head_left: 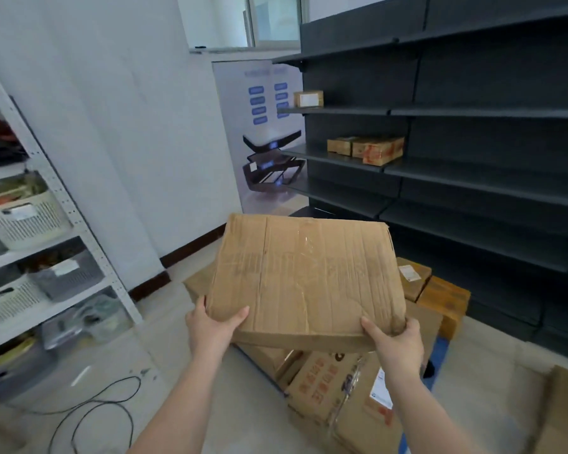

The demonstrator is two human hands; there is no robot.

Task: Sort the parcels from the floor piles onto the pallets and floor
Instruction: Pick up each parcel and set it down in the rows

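As I hold a flat worn cardboard parcel (304, 276) tilted up, my left hand (210, 326) grips its near-left corner, my right hand (395, 342) its near-right corner, above stacked parcels (338, 388) on the floor (164, 417).

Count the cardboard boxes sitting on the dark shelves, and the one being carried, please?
Boxes on the upper dark shelf: 1, a small labelled box
Boxes on the shelf below: 2, a small box and a red-printed box
Boxes carried: 1, a flat box held by the left hand and right hand
Total: 4
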